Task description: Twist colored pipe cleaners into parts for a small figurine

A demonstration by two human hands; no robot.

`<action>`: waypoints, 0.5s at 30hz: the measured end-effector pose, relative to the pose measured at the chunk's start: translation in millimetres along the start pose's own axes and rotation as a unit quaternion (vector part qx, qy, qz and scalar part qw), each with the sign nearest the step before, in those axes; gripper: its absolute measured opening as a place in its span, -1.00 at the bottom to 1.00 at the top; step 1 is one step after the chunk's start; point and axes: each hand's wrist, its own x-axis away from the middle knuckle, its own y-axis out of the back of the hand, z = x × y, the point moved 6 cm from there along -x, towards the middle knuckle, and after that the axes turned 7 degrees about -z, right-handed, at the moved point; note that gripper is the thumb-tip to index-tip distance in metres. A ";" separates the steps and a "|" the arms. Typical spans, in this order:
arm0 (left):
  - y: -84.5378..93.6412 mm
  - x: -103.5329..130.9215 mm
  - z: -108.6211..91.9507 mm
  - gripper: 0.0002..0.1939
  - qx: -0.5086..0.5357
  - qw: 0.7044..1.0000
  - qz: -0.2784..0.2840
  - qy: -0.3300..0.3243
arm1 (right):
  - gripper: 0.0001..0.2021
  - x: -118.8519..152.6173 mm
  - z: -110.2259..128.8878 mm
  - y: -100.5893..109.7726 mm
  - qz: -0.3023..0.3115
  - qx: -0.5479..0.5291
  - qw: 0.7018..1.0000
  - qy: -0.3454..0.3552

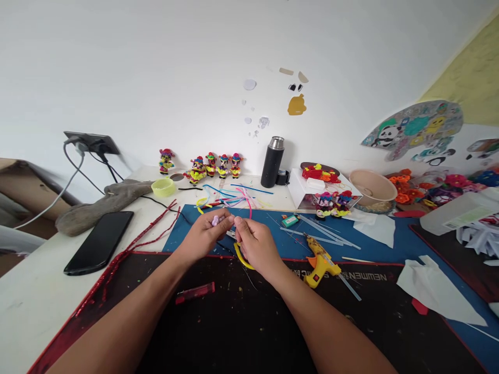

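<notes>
My left hand (206, 232) is closed in a pinch on a small lilac fuzzy piece (216, 221), which shows between thumb and fingers. My right hand (257, 244) is pinched too, its thumb tip meeting the left fingertips; whatever lies between them is too small to make out. A curved yellow pipe cleaner (242, 258) shows beside and below the right hand, partly hidden by it. Behind the hands lies a loose bunch of coloured pipe cleaners (244, 199). Both hands are above the dark desk mat (234, 327).
Right of my hands lies a yellow glue gun (322, 265) near clear glue sticks (331, 236). A red-handled tool (195, 293) lies at front left, a black phone (99, 243) farther left. Behind stand a black thermos (273, 163) and several fuzzy figures (210, 166).
</notes>
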 end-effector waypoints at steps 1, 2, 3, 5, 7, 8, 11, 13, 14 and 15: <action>-0.8 0.1 -0.3 -0.52 0.013 1.000 0.003 0.006 | -0.38 0.1 0.5 -0.3 0.004 -0.002 1.000 0.001; -1.8 0.0 -0.1 -0.49 0.026 1.000 0.006 0.012 | -0.38 0.0 1.0 -0.4 0.006 -0.005 1.000 0.002; -3.0 -0.4 0.4 -0.47 0.038 0.999 0.009 0.016 | -0.38 -0.3 1.4 -0.3 0.007 -0.009 1.000 0.002; -5.1 -1.7 2.4 -0.45 0.048 0.999 0.013 0.015 | -0.38 -1.9 1.8 0.7 0.004 -0.020 1.000 0.000; -5.6 -3.2 3.9 -0.46 0.032 0.999 0.009 0.002 | -0.38 -4.2 1.4 2.2 -0.004 -0.035 0.999 -0.006; -5.2 -3.7 4.2 -0.47 0.021 1.000 0.005 -0.006 | -0.37 -5.3 1.1 2.6 -0.007 -0.044 0.999 -0.010; -3.2 -3.8 2.8 -0.50 0.012 1.000 -0.004 -0.013 | -0.37 -7.1 0.3 2.5 -0.008 -0.086 0.996 -0.023; -2.4 -3.1 0.7 -0.51 0.020 1.000 -0.001 -0.008 | -0.38 -7.0 0.5 1.9 -0.007 -0.112 0.993 -0.028; -2.2 -2.6 -0.5 -0.51 0.020 1.000 0.001 -0.005 | -0.39 -6.7 0.4 1.7 -0.007 -0.120 0.992 -0.031; -2.1 -2.2 -1.5 -0.52 0.018 1.000 0.002 -0.002 | -0.39 -6.3 0.0 1.5 -0.007 -0.124 0.992 -0.036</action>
